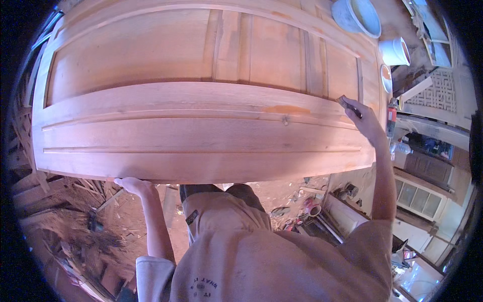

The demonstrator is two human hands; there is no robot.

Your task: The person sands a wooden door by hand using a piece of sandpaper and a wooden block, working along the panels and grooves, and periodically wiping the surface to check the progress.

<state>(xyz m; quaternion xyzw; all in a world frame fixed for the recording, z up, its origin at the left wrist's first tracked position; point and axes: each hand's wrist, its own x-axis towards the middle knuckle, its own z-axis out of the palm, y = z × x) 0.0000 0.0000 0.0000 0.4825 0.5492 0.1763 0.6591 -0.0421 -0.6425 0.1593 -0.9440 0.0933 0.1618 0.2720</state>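
Pressing a small dark putty knife (348, 105) against the wooden panelled door (201, 126), I pinch the tool between the fingers of my right hand (365, 121) at the right of the frame, its tip touching the wood beside a raised panel. My left hand (132, 185) curls shut over the door's near edge at the lower left. The door fills the upper half of the frame, lying flat. Two white buckets (357, 15) and a small open tin (386, 78) stand at its upper right end.
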